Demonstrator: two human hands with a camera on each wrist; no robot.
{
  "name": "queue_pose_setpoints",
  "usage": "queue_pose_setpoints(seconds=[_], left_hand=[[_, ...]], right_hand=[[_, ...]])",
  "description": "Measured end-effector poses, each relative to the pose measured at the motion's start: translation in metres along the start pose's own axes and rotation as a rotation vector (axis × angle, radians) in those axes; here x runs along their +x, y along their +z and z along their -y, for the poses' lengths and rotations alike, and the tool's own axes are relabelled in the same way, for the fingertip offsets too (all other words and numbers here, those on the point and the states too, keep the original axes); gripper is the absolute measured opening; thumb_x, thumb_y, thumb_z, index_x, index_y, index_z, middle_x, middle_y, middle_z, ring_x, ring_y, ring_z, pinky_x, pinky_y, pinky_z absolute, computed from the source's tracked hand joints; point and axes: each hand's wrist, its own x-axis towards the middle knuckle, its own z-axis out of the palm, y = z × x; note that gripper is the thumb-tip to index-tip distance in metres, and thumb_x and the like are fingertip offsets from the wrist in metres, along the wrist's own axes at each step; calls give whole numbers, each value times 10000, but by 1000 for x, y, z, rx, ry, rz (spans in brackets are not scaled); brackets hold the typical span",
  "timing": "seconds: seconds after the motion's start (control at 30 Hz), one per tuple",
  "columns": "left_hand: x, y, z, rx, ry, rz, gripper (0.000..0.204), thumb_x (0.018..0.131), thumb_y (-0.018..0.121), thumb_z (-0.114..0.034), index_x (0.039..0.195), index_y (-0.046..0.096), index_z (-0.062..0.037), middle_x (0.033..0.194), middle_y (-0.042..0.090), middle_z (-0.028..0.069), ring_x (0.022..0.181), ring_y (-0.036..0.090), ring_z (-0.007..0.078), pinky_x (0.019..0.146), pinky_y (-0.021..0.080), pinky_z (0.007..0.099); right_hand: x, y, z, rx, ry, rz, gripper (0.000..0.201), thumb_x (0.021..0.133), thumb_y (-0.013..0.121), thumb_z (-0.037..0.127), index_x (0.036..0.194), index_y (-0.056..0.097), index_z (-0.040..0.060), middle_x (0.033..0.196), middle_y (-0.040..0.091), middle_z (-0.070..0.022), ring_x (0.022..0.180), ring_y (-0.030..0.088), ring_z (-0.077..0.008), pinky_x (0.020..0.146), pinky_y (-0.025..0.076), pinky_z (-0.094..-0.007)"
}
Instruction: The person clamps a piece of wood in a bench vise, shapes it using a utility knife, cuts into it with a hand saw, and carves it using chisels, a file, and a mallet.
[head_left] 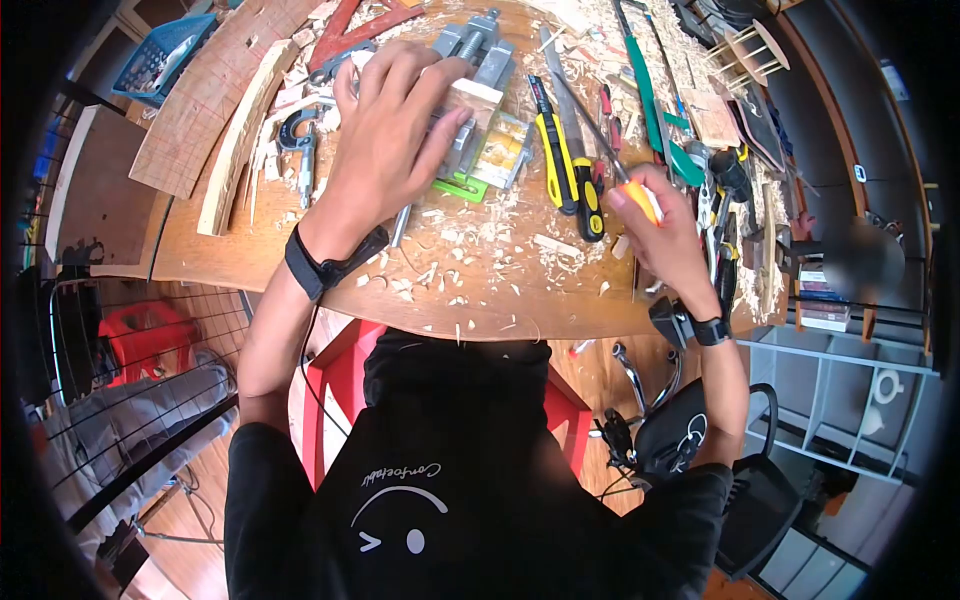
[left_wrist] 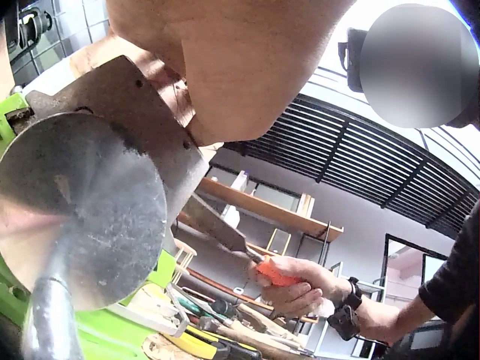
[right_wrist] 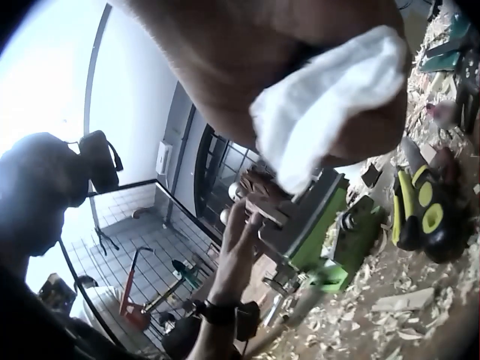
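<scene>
A green and grey vise (head_left: 490, 60) stands on the workbench (head_left: 500, 290), with a pale wood block (head_left: 476, 93) between its jaws. My left hand (head_left: 390, 140) rests over the vise's left side, index finger and thumb beside the block; its fingertips are partly hidden. In the right wrist view the left hand (right_wrist: 238, 251) touches the work from the side. My right hand (head_left: 662, 225) grips the orange handle (head_left: 640, 202) of a long metal tool, whose flat blade (left_wrist: 217, 225) shows in the left wrist view. White cloth (right_wrist: 326, 109) lies against the right palm.
Yellow-black cutter (head_left: 555, 160) and a black-yellow handle (head_left: 589, 205) lie right of the vise. Green-handled tool (head_left: 645, 95) is farther right. Micrometer (head_left: 303, 150), long wood strip (head_left: 240, 145) and blue basket (head_left: 165, 65) are left. Shavings cover much of the bench.
</scene>
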Motion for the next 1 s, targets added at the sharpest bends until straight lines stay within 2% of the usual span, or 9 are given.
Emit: queue_pose_setpoints(seconds=[0.07,0.1,0.2,0.27,0.33,0.53,0.87,0.93,1.0], left_hand=[[0,1,0,-2,6,-5,380,955,612,-324,1268,584,-112,1198,561,105,1252,458,287,1041,234,491],[-1,0,0,-2,6,-11,426,944,631,-380,1267,586,-107,1198,560,108,1247,460,285,1041,232,490],[0,-4,-1,-26,6,10,552,896,664,-506,1263,590,-101,1197,558,114,1230,464,284,1034,230,487],[1,-4,-1,-25,7,9,585,878,671,-536,1256,594,-97,1193,557,117,1221,466,287,1033,229,487],[1,-4,-2,-21,5,9,618,860,678,-567,1249,597,-93,1189,555,121,1212,467,289,1031,229,486],[2,-2,-7,1,-41,20,591,850,715,-511,1238,597,-81,1215,561,122,1251,448,316,1067,256,469],[8,3,-7,28,-30,-33,578,825,724,-545,1110,611,-54,961,504,83,1015,457,287,953,282,438],[9,3,-6,21,-29,-33,574,820,727,-550,1089,612,-56,933,491,74,976,451,279,935,283,433],[9,4,-5,25,-11,-47,571,814,731,-553,1076,614,-59,920,485,70,948,446,268,916,281,427]], right_hand=[[6,10,-11,-200,-541,-101,248,949,718,239,1030,576,53,840,637,-23,718,603,-121,642,492,-281],[7,11,-11,-252,-664,-100,255,950,709,227,1059,575,40,832,641,-72,746,615,-196,695,481,-317],[-2,16,3,-323,-560,-29,183,947,687,146,1008,551,39,815,524,-35,748,483,-96,703,421,-257],[7,18,-9,-363,-624,-58,195,942,691,137,1022,548,32,828,519,-73,761,499,-123,725,433,-262],[13,18,-15,-373,-702,-97,265,924,712,210,1086,593,36,830,620,-199,732,634,-384,640,475,-379],[10,19,-16,-409,-636,-111,308,925,715,244,1120,613,29,842,666,-224,761,675,-407,642,499,-401],[8,14,-5,-446,-644,-152,279,933,718,238,1086,624,24,853,677,-186,739,683,-363,640,513,-362],[9,16,-7,-423,-750,-181,204,960,681,213,1046,615,40,711,601,-115,592,578,-216,576,450,-311],[10,16,-10,-425,-754,-186,202,958,682,211,1045,616,41,709,601,-113,592,586,-219,576,452,-312]])
